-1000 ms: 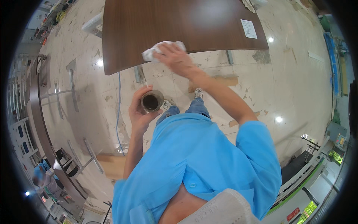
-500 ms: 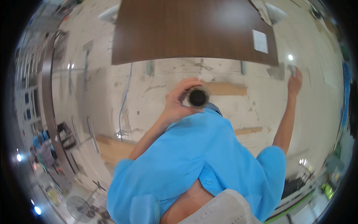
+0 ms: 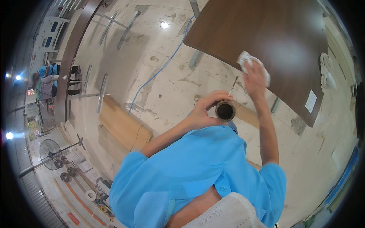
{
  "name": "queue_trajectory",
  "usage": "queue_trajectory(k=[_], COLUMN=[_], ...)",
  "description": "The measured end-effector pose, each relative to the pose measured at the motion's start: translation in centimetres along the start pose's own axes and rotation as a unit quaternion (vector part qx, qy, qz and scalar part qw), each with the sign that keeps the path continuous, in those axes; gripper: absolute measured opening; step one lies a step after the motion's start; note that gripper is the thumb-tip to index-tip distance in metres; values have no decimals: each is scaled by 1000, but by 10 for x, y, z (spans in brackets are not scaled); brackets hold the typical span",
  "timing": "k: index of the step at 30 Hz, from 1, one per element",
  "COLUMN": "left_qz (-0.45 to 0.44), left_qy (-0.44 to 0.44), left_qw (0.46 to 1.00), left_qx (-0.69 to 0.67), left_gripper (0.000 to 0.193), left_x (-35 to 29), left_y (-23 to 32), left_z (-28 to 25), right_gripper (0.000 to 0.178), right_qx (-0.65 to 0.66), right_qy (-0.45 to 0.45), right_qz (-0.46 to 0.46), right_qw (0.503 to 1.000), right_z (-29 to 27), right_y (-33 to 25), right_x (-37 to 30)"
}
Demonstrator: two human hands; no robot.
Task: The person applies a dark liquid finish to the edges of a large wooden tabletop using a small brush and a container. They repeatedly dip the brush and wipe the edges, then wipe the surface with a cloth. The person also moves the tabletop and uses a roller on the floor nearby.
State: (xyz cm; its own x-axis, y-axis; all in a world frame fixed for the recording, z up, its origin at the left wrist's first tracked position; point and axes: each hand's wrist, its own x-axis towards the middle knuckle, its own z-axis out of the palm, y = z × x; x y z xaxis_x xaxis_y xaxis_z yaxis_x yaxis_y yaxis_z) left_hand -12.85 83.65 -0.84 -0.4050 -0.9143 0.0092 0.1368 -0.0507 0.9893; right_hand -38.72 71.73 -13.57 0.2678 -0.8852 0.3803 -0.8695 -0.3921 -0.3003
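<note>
My left hand (image 3: 205,111) is wrapped round a small round jar (image 3: 226,110) in front of my blue shirt. The jar is open at the top and dark inside. A thin stick with a dark tip (image 3: 234,85) shows just beyond its rim; whether the hand holds it too, I cannot make out. My right hand (image 3: 254,78) presses a crumpled white cloth (image 3: 245,57) onto the near edge of a dark brown wooden tabletop (image 3: 283,49).
A white label (image 3: 310,101) and a pale rag (image 3: 326,70) lie at the tabletop's right side. A blue cable (image 3: 163,66) crosses the stained floor. Brown sheet material (image 3: 123,123) lies left, near a standing fan (image 3: 50,154). Another person (image 3: 45,76) is beside a long brown panel (image 3: 74,49).
My right hand has swung in from the far right to the tabletop with the cloth. My view has turned, so the tabletop now appears tilted at the upper right. The left hand still holds the jar.
</note>
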Motion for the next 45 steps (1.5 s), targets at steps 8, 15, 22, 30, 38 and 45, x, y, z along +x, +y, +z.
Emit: queue_trajectory(k=[8, 15, 22, 30, 38, 45], left_qz=[28, -45, 16, 34, 37, -3], left_qy=[71, 52, -27, -20, -79, -73], left_qw=[985, 994, 994, 997, 996, 997], left_qx=[152, 83, 103, 60, 33, 10], left_gripper=[79, 82, 79, 78, 83, 81], left_x=[-14, 17, 82, 118, 74, 56], left_y=[2, -10, -32, -48, 52, -15], left_z=[-47, -24, 30, 134, 192, 323], right_gripper=[32, 38, 66, 47, 18, 12], right_qx=[270, 54, -105, -216, 349, 520], right_qy=[-40, 91, 25, 97, 339, 125], right_qz=[-14, -95, 52, 414, 559, 491], right_qw=[962, 990, 993, 879, 671, 687], right_z=[136, 66, -67, -213, -260, -279], right_y=[-155, -64, 127, 343, 289, 249], right_x=[148, 58, -124, -325, -300, -277])
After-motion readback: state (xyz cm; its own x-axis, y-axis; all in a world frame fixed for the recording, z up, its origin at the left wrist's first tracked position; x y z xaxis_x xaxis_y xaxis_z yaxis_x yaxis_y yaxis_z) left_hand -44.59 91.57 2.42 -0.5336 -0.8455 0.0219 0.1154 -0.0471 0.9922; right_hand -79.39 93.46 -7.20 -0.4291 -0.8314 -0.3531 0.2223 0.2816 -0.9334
